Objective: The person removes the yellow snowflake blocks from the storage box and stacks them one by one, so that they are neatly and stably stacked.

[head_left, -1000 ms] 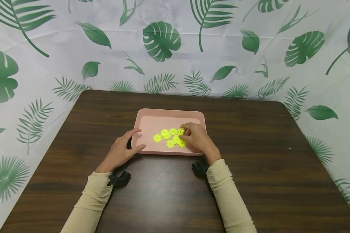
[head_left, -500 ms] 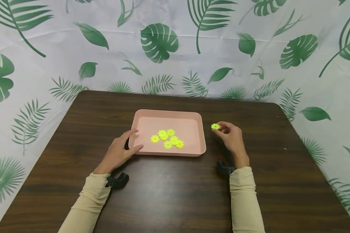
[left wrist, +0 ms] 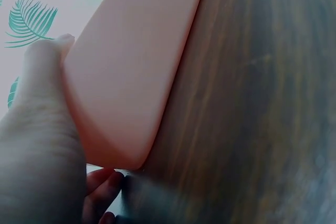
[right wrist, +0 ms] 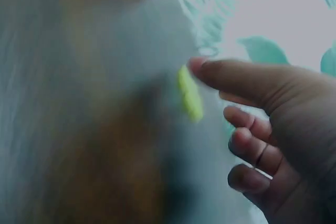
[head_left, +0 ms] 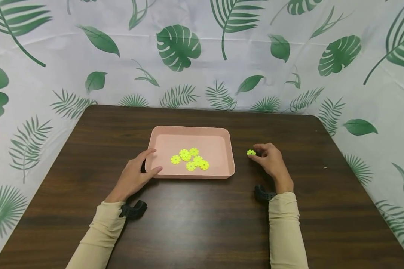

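Observation:
A shallow pink tray (head_left: pixel 222 149) sits on the table, with several bright yellow notched discs (head_left: pixel 190 166) lying in its middle and front, some overlapping. My left hand (head_left: pixel 132 175) grips the tray's left end, its thumb over the rim near the front corner. In the left wrist view, the thumb lies along the pink wall (left wrist: pixel 126 66) and other fingertips show below the tray's corner. To the right of the tray, my right hand (head_left: pixel 271 164) pinches one yellow disc (head_left: pixel 251 152) at the thumb and index fingertips. In the right wrist view, that disc (right wrist: pixel 190 95) appears nearly edge-on and blurred.
The dark wood-grain table (head_left: pixel 188 224) reaches back to a white curtain with green leaf prints (head_left: pixel 178 48). A black wrist mount (head_left: pixel 132 210) sits on the left forearm, and another black mount (head_left: pixel 264 194) on the right.
From inside the tray, my right hand has carried one yellow disc out to the right and then slightly lower. My left hand stays at the tray's left end. The head view has shifted slightly.

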The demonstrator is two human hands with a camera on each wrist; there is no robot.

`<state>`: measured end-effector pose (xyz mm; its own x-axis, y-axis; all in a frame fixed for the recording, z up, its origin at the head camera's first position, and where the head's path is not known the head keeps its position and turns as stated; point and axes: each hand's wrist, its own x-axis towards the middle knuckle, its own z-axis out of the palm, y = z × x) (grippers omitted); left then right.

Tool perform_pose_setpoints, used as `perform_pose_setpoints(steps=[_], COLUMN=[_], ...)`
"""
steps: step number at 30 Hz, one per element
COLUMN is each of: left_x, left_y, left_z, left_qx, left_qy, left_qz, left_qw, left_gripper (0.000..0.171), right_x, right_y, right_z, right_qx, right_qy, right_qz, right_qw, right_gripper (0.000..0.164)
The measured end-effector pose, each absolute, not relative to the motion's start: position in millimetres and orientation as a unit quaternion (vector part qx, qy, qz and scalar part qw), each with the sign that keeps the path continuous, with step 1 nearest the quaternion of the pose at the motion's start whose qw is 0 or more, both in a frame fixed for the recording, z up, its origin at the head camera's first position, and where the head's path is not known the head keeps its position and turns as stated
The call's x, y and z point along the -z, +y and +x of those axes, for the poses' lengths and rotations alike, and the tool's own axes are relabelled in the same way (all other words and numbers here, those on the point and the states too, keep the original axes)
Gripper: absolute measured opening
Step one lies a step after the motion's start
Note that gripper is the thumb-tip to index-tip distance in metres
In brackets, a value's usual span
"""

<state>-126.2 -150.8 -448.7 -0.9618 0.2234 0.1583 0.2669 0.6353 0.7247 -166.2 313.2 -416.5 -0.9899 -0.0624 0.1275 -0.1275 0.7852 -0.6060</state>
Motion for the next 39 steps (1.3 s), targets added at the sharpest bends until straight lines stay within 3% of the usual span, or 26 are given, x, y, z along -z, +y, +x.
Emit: perform_pose_setpoints(steps=[4, 7, 13, 19, 22, 30, 39], left_x=[449, 450, 453, 460, 461, 454, 452], left_y=[-154, -154, -155, -149, -145, -148, -152], left_z=[-126, -126, -126, -122, -122, -128, -131], left_qx=[0.400, 0.399, 0.397, 0.400, 0.401, 0.400, 0.398], left_qy=[-0.906, -0.907, -0.908, -0.907, -0.907, -0.908, -0.908], left_qz=[-0.133, -0.131, -0.126, -0.127, -0.124, -0.122, -0.127], left_qw=[0.032, 0.034, 0.034, 0.028, 0.020, 0.032, 0.030], left_gripper=[0.069, 0.070, 0.073, 0.072, 0.074, 0.073, 0.073], right_x=[393, 375, 376, 401, 410, 410, 409], right_y=[282, 250, 177, 123, 112, 102, 92], right_z=[-168, -169, -175, -181, -181, -188, -191], right_qx=[-0.346, -0.359, -0.342, -0.291, -0.261, -0.261, -0.262], right_qy=[-0.929, -0.917, -0.911, -0.932, -0.944, -0.947, -0.944], right_qz=[0.096, 0.149, 0.231, 0.207, 0.187, 0.179, 0.191], right_qw=[0.088, 0.086, 0.004, -0.068, -0.079, -0.053, -0.061], right_gripper=[0.038, 0.030, 0.029, 0.039, 0.043, 0.035, 0.049])
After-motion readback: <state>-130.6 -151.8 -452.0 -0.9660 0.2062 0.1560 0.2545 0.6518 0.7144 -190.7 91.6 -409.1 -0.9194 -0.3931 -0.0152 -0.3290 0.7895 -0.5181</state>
